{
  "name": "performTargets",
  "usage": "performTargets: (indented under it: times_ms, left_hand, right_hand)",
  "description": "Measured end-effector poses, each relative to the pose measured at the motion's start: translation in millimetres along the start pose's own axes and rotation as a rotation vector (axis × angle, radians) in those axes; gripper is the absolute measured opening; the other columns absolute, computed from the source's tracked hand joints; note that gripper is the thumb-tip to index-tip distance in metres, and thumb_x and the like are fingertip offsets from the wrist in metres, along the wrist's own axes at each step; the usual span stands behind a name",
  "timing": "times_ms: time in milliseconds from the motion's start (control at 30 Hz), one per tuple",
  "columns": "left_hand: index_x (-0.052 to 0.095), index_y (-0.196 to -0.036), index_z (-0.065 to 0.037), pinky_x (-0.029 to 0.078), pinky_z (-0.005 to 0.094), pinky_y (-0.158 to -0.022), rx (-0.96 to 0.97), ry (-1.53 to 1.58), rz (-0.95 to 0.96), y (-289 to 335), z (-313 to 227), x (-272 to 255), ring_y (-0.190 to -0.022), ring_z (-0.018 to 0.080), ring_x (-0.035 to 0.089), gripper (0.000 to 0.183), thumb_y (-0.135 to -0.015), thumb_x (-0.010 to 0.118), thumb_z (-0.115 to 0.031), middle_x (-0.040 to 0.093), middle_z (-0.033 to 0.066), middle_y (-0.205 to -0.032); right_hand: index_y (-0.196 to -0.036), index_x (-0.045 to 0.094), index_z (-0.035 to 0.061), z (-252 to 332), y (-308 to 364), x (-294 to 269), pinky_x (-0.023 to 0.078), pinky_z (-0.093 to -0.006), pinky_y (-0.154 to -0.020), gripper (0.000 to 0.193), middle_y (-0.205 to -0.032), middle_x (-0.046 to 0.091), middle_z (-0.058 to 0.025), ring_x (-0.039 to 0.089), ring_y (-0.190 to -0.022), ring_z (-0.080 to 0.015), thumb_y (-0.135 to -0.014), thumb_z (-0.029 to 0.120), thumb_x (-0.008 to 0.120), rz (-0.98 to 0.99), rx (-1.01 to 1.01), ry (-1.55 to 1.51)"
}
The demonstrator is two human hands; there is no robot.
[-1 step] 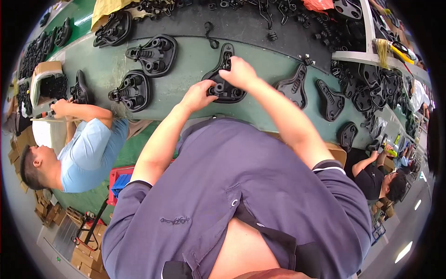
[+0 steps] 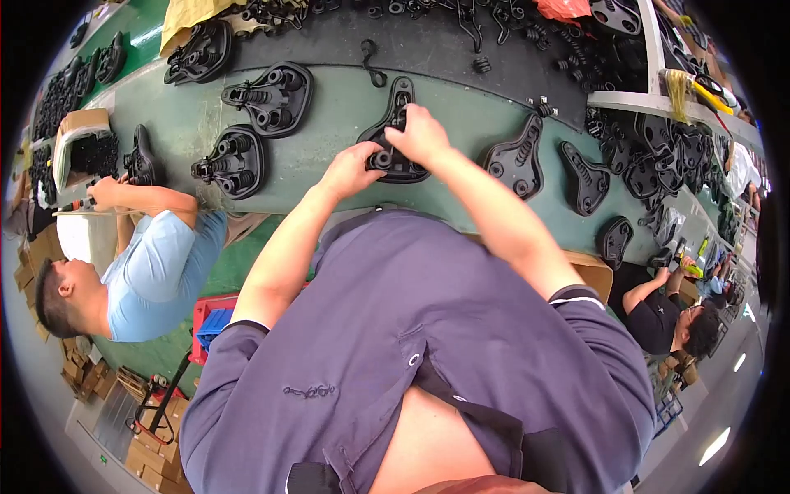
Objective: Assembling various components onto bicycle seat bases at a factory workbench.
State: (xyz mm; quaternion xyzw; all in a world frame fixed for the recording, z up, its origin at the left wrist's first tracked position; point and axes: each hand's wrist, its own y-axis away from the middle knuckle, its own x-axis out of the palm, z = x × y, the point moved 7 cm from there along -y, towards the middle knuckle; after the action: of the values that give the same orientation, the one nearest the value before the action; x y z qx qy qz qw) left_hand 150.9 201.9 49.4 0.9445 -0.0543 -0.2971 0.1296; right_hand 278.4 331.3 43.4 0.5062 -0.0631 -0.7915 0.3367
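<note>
A black bicycle saddle [image 2: 401, 92] lies upside down on the green bench before me, its narrow nose pointing away. At its wide rear, my left hand [image 2: 352, 170] is closed with thumb and fingers on a black coil spring [image 2: 381, 160]. My right hand [image 2: 421, 136] reaches over the middle of the saddle, fingers curled down against its underside. Those fingertips are hidden, so I cannot make out what they grip. Just right of my hands rests a bare saddle base [image 2: 517, 160] with no springs showing on it.
Several saddles with springs fitted [image 2: 273, 99] stand to the left. A small black clamp piece [image 2: 373, 64] lies beyond the nose. Loose springs [image 2: 576, 62] cover a black mat at the back right. More saddle bases [image 2: 586, 177] lie right. A person in light blue [image 2: 156, 272] works at left.
My right hand has shifted slightly left and down over the saddle. My left hand stays at the spring.
</note>
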Motion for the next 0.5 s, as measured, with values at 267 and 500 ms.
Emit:
performTargets:
  times_ms: [267, 500]
  left_hand:
    - [0.065, -0.129, -0.002, 0.040, 0.0514, -0.114, 0.022, -0.116, -0.399, -14, -17, -18, -0.136, 0.0397, 0.051, 0.068, -0.083, 0.083, -0.050, 0.061, 0.0197, -0.140]
    - [0.069, -0.125, -0.002, 0.047, 0.0521, -0.103, -0.230, -0.144, -0.538, -51, -2, 17, -0.113, 0.0415, 0.066, 0.052, -0.097, 0.069, -0.045, 0.073, 0.0225, -0.117]
  right_hand:
    - [-0.149, 0.046, -0.0011, -9, 24, 1, 0.047, -0.0546, -0.109, 0.087, -0.140, 0.056, -0.0261, 0.059, -0.130, -0.0436, -0.087, 0.053, 0.076, -0.214, -0.080, 0.006]
    - [-0.154, 0.042, 0.0043, -18, 20, 17, 0.045, -0.0562, -0.109, 0.081, -0.145, 0.057, -0.0241, 0.059, -0.129, -0.0433, -0.092, 0.050, 0.069, -0.241, -0.077, -0.089]
